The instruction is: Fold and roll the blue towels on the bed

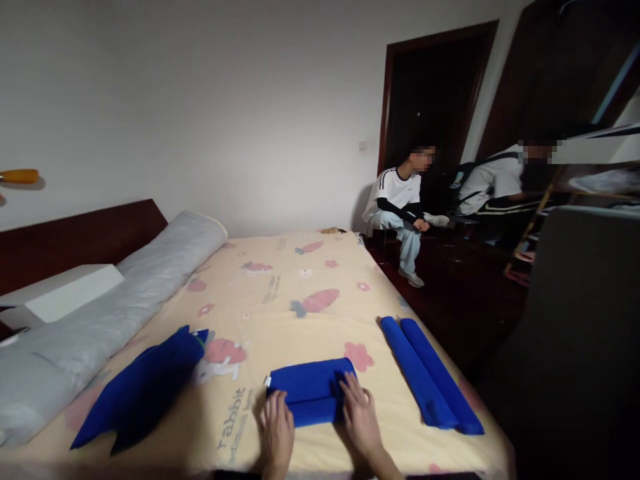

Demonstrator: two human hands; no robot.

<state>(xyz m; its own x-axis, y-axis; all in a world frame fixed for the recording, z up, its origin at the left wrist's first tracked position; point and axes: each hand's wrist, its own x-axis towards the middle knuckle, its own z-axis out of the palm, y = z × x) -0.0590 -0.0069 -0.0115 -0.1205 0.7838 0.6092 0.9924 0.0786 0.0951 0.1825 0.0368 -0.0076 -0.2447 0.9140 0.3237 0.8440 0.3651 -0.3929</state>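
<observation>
A folded blue cloth lies on the bed near its front edge, with a fold line across its lower part. At its lower left corner is my left hand, fingers bent down onto the fabric; whether it pinches the edge is hard to make out. My right hand touches the right edge with its fingers somewhat spread. Two rolled blue cloths lie side by side to the right. Another blue cloth, loosely spread, is on the left.
A long grey bolster and a white box lie along the headboard. Beyond the bed's right side a person sits near the dark door, and another person bends farther right. A dark cabinet stands at right.
</observation>
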